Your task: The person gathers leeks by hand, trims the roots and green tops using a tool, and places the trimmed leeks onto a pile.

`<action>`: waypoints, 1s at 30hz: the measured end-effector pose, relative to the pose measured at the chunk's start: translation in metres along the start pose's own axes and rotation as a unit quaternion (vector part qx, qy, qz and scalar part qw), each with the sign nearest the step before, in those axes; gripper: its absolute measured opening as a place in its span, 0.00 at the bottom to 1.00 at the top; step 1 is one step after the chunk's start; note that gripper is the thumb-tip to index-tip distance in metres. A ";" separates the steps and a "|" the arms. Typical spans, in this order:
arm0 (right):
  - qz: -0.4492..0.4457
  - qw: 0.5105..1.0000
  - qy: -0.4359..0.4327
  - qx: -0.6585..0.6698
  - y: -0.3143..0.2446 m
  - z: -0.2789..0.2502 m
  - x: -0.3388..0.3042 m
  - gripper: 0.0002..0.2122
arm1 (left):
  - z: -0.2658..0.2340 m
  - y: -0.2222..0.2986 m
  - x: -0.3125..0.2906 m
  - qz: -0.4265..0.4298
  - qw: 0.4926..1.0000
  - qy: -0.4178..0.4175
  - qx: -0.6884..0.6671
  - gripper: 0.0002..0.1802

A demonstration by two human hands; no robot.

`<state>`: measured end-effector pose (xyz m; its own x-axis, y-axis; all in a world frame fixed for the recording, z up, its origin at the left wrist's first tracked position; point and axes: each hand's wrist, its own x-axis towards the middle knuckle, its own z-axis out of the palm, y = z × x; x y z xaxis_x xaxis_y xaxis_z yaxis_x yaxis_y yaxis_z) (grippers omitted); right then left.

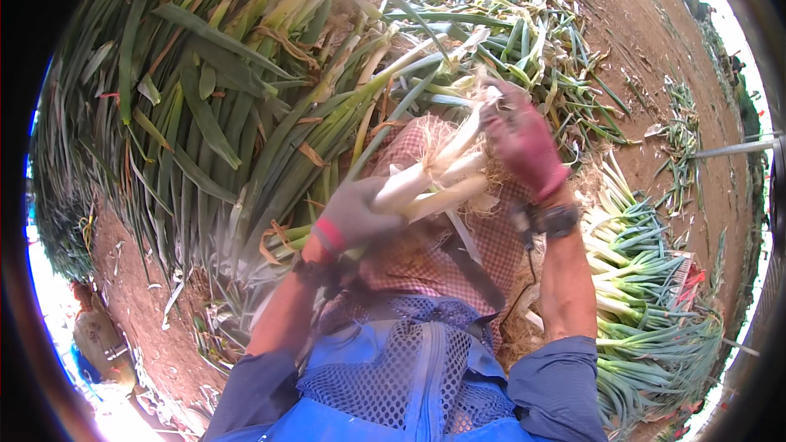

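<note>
Several long green onions point(405, 188) with thick white stalks lie in my left hand point(358, 211), its gloved fingers closed round them above my lap. Their stringy roots point(438, 151) point up and to the right. My right hand point(524, 135), in a reddish glove, is closed at the far end of one white stalk point(460, 141); its fingertips are partly hidden and a little blurred. A checked cloth point(409, 262) covers my legs beneath the onions.
A big heap of untrimmed green onions point(196, 115) fills the left. Stripped leaves point(524, 33) litter the ground ahead. Cleaned green onions point(634, 278) lie in a row at my right, white ends inward. Another person point(102, 340) is at the far left. Brown soil point(630, 24) stretches beyond.
</note>
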<state>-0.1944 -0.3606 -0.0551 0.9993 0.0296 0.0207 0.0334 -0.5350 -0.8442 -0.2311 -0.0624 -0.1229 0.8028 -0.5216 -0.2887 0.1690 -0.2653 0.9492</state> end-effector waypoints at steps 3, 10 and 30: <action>-0.038 0.998 0.004 -0.041 0.010 0.007 -0.007 0.26 | 0.006 0.001 0.000 0.025 0.995 0.016 0.099 0.24; -0.002 1.000 0.023 -0.007 -0.005 -0.002 -0.014 0.23 | 0.002 -0.002 0.007 0.152 0.973 0.031 0.173 0.28; -0.206 0.943 0.053 -0.254 -0.073 0.011 -0.074 0.27 | 0.016 0.028 0.030 0.061 0.983 0.019 0.172 0.46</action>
<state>-0.2706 -0.3147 -0.0012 0.8949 0.2531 0.3674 0.3948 -0.8331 -0.3875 -0.2113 -0.0988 -0.1072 0.8273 -0.5372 -0.1644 -0.1277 -0.4648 0.8761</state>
